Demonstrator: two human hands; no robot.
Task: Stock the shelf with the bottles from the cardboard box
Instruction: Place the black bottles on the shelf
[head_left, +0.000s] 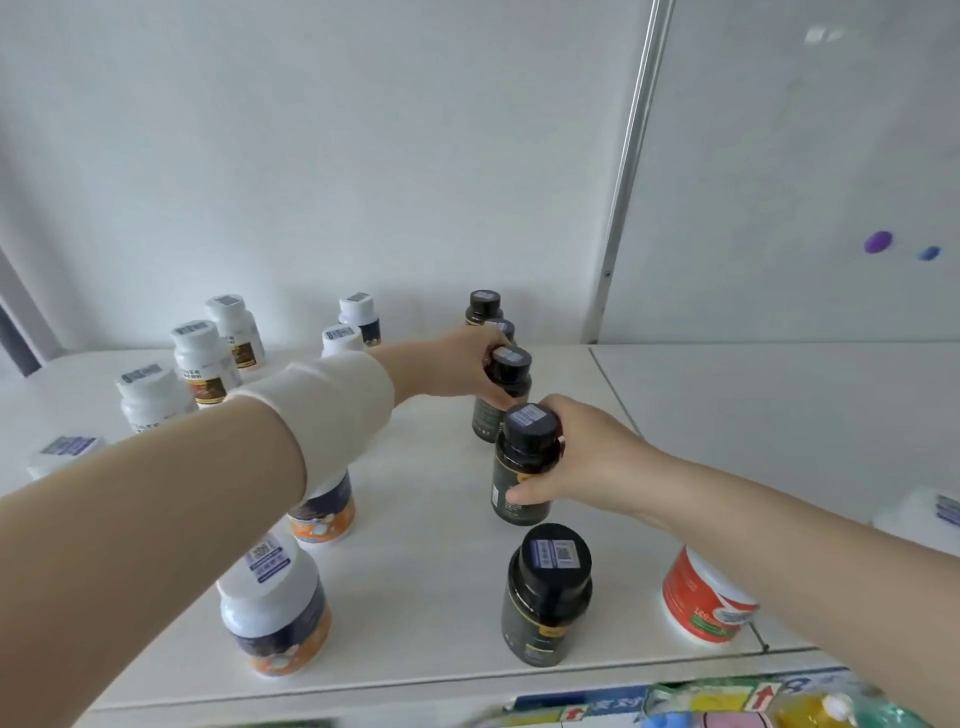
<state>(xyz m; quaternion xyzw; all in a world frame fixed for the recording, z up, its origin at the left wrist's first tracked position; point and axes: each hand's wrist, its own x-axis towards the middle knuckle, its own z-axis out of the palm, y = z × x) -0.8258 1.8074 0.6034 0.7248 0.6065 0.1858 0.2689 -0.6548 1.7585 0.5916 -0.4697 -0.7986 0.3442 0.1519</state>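
- Head view: white shelf, carrying upright bottles in rows.
- Left hand, reaching across, fingers curled round the mid-row dark bottle.
- Right hand, clasping the nearer dark bottle, just in front of the first.
- Front dark bottle, standing free.
- Red tub, at the right.

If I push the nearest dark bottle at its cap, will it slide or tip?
The nearest dark bottle stands taller than wide, so it probably tips. Pushed low, it likely slides on the smooth white shelf. It looks rigid, not squashy.
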